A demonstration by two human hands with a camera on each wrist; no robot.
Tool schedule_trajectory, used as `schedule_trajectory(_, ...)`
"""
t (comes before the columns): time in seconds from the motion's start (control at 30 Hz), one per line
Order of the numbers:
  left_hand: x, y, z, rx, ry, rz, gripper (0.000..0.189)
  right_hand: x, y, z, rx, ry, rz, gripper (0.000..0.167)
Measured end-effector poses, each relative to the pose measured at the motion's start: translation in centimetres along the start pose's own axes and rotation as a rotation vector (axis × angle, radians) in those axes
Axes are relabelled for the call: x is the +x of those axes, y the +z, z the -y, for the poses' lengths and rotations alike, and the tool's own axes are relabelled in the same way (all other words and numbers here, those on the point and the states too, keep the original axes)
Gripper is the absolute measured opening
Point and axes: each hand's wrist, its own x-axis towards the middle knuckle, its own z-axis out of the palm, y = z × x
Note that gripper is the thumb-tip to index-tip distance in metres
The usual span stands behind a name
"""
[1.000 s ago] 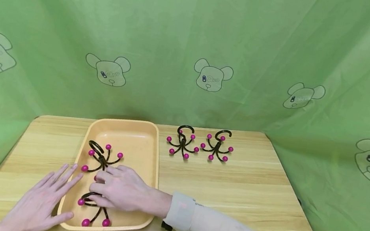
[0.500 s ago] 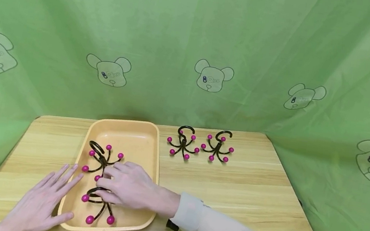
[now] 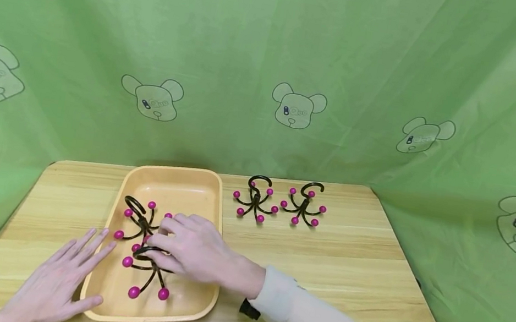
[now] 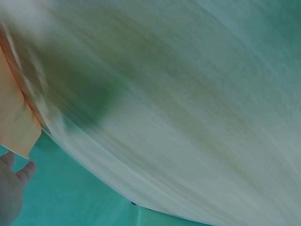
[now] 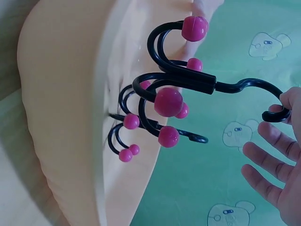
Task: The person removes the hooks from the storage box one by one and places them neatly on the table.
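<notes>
My right hand (image 3: 196, 252) pinches the curved top of a black hook hanger (image 5: 193, 81), its splayed arms tipped with pink balls. In the right wrist view thumb and index finger meet at that curve, the other fingers stretched out. This hanger is over the near half of a pale orange tray (image 3: 183, 306). Just beyond it, a second such hanger (image 3: 143, 223) lies in the tray, partly covered by the right hand. My left hand (image 3: 56, 284) lies flat with fingers spread at the tray's left rim; only its fingertips show at the left wrist view's edge.
Two more pink-tipped hangers, one left (image 3: 256, 199) and one right (image 3: 303, 207), stand on the wooden table (image 3: 322, 265) beyond the tray's right side. A green curtain (image 3: 236, 41) with bear-head prints hangs along the back and both sides.
My right hand has moved away and slightly right, lifting the pinched hanger from the tray's near end toward the second one. The left hand has stayed put.
</notes>
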Motion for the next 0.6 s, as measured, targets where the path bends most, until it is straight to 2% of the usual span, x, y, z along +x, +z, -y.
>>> schedule_trajectory(0.37, 0.0, -0.2, -0.1, 0.012, 0.009, -0.007, 0.103, -1.0, -2.0, -1.9, 0.017, 0.026, -0.084, 0.018)
schedule_trajectory(0.6, 0.0, -0.2, -0.1, 0.010, 0.008, -0.010, 0.102, -2.4, -3.1, -3.5, 0.023, 0.045, -0.154, 0.016)
